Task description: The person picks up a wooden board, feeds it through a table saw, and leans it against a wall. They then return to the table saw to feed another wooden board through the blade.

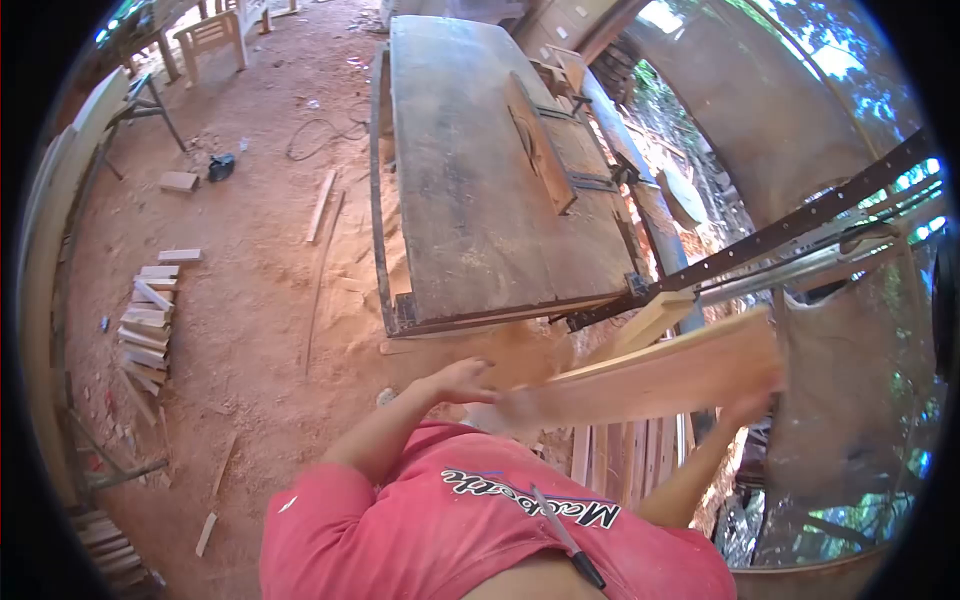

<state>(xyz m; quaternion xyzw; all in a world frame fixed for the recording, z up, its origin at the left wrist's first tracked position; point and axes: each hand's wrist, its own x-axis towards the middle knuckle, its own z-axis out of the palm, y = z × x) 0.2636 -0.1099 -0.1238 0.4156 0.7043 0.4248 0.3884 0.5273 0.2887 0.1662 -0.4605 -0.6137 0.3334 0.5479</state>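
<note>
A flat wooden board (650, 375) is held up in front of my body, its right end higher than its left and slightly blurred. My right hand (752, 400) grips the board's right end, with part of the fingers hidden. Close to the board's left end is my left hand (462, 382), fingers apart and curved; whether it touches the wood is hard to make out. Behind the board a thicker wooden piece (655, 318) sticks up. Just beyond stands a large worn saw table (470, 200) with a wooden fence piece (540, 145) on top.
Several short wood offcuts (145, 335) lie on the dusty floor to the left. Upright planks (625, 455) stand below the board. A perforated metal bar (780, 225) crosses at right. A pen (565, 540) hangs on the pink shirt (440, 530). Long timber (45, 230) lines the left edge.
</note>
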